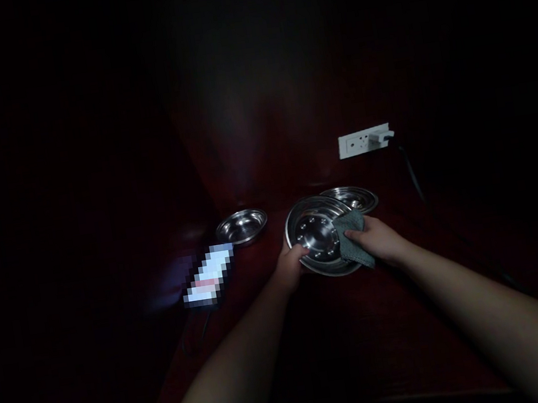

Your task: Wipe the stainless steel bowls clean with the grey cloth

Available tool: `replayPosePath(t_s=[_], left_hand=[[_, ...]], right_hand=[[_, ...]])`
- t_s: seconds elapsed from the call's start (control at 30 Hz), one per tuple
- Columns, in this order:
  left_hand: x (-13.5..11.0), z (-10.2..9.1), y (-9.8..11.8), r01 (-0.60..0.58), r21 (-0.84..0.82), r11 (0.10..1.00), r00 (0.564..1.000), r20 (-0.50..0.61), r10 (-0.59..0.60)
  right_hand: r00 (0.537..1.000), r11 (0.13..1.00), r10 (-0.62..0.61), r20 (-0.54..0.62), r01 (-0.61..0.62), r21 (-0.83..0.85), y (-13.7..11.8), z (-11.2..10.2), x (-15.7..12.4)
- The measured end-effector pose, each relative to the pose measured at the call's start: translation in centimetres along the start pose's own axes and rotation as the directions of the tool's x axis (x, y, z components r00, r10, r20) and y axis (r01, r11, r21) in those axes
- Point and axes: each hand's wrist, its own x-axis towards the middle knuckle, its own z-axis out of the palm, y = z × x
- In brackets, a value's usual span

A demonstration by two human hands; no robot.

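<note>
A shiny steel plate (315, 232) is tilted up toward me above a dark red table (358, 323). My left hand (291, 267) grips its lower left rim, thumb on the inner face. My right hand (380, 240) presses a grey-green cloth (353, 239) against the plate's right side, fingers closed on the cloth. A second steel plate (352, 198) lies flat just behind the held one, and a third (242, 225) lies to the left.
The room is very dark. A lit phone screen (209, 276) lies at the table's left edge with a cable trailing from it. A white wall socket (364, 141) holds a plug, its black cord (410, 170) hanging down to the right.
</note>
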Motion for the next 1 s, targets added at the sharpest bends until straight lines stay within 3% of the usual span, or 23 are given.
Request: replayPosePath(t_s=[0.4, 0.57, 0.77, 1.0], left_hand=[[-0.7, 0.0, 0.6, -0.042, 0.041, 0.998, 0.992, 0.124, 0.037], [-1.0, 0.3, 0.7, -0.019, 0.055, 0.998, 0.993, 0.12, 0.012], [-1.0, 0.8, 0.6, -0.155, -0.012, 0.988, 0.977, 0.15, 0.155], [-1.4, 1.4, 0.8, -0.312, -0.056, 0.949, 0.923, 0.221, 0.316]], right_hand=[[0.999, 0.997, -0.035, -0.002, 0.035, -0.067, -0.2, -0.2, 0.1], [0.998, 0.994, -0.057, -0.026, 0.054, -0.092, 0.0, -0.5, 0.4], [0.996, 0.993, -0.083, -0.034, 0.08, -0.081, 0.0, -0.6, 0.4], [0.996, 0.992, -0.058, -0.074, 0.066, 0.106, 0.2, -0.2, 0.4]])
